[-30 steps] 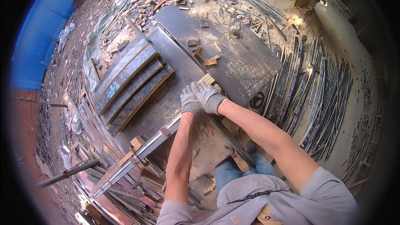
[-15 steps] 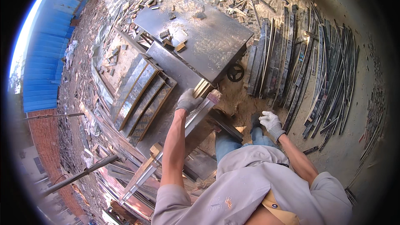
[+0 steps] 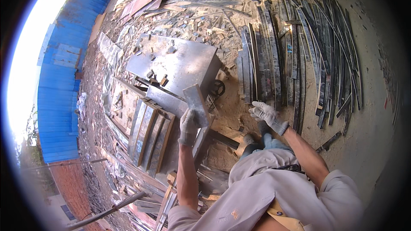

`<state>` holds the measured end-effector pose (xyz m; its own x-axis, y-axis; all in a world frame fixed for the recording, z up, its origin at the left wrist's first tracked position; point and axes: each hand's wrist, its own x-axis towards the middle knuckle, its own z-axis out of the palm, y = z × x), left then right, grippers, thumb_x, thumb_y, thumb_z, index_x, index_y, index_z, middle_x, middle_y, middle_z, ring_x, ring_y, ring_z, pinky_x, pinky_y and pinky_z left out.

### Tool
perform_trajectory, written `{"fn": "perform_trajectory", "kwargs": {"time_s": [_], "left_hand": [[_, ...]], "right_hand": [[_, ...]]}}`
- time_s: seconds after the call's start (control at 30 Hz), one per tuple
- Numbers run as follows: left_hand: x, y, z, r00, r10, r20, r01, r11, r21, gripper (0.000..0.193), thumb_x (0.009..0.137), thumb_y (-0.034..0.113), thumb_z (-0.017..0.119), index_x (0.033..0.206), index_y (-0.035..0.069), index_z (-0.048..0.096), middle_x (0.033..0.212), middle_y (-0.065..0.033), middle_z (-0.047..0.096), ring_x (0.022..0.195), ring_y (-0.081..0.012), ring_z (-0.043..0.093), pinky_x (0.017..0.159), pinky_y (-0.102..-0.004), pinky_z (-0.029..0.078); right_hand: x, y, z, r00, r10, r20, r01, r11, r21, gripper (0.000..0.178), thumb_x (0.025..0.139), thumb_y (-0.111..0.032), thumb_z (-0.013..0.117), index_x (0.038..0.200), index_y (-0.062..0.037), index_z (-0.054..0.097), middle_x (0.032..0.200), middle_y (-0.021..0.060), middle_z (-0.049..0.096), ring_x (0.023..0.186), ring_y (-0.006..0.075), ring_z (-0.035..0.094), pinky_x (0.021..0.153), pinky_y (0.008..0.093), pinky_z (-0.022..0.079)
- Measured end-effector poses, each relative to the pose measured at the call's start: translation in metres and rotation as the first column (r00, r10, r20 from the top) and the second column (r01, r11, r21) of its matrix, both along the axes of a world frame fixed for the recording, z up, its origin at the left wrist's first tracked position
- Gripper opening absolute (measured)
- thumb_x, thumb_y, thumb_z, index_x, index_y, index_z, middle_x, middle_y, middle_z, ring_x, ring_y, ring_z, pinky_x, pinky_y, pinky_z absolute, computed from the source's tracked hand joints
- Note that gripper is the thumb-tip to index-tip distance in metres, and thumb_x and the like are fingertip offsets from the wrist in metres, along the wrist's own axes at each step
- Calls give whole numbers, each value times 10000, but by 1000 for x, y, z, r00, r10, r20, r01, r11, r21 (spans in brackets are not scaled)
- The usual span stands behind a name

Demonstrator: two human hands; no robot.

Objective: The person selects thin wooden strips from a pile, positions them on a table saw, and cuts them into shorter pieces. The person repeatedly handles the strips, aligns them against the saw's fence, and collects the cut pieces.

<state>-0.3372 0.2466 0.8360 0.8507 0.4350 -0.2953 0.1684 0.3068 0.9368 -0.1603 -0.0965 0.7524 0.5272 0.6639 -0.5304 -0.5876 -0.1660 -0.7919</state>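
Observation:
My left hand [image 3: 187,127], in a grey-white knit glove, is closed around short plywood pieces [image 3: 197,102]. Their grey flat face is turned up and stands tilted above the near end of the metal saw table [image 3: 173,105]. How many pieces are in the grip cannot be seen from here. My right hand [image 3: 265,114], gloved likewise, hovers to the right over the sandy ground, holding nothing visible, its fingers loosely bent and partly apart. Left of my left hand, a stepped stack of plywood panels [image 3: 150,137] lies on the table.
A larger metal tabletop [image 3: 175,62] bears offcuts and sawdust, with a black handwheel [image 3: 216,87] at its side. Long dark plywood strips [image 3: 269,55] lie in rows at the right. Wood scraps [image 3: 192,23] litter the ground beyond. A blue metal fence [image 3: 62,90] stands left.
My left hand has lifted the plywood pieces off the table edge and turned them from edge-on to flat face up. My right hand has moved slightly up and left. The view has shifted.

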Motion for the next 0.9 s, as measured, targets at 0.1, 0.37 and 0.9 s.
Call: {"fn": "perform_trajectory", "kwargs": {"time_s": [0.1, 0.37, 0.9], "left_hand": [[34, -58, -5, 995, -98, 23, 99, 995, -31, 413, 1153, 363, 516, 1354, 29, 654, 1089, -14, 718, 926, -113, 664, 808, -314, 540], [0, -188, -54, 758, -414, -504, 624, 236, 745, 596, 1130, 527, 442, 1410, 49, 661, 1269, -276, 693, 1088, -514, 658, 907, -567, 560], [18, -274, -118, 705, -283, -650, 669, 568, 479, 725, 1066, 595, 607, 1448, -21, 626, 1317, -295, 717, 1227, -464, 679, 1061, -498, 539]], "right_hand": [[-27, 71, 31, 982, -80, 169, 39, 972, 232, 1042, 974, -702, 709, 1583, 89, 408, 1435, 209, 655, 1280, 263, 651, 1084, 366, 542], [-94, -37, 3, 954, -287, -84, 272, 949, -160, 424, 985, -334, 778, 1263, -15, 800, 1143, 85, 822, 1023, 178, 715, 909, 342, 550], [414, -678, 279, 427, 449, 785, 836, 137, -532, 487, 1133, -259, 389, 1598, -140, 477, 1592, 47, 533, 1398, 230, 569, 1209, 548, 292]]}}
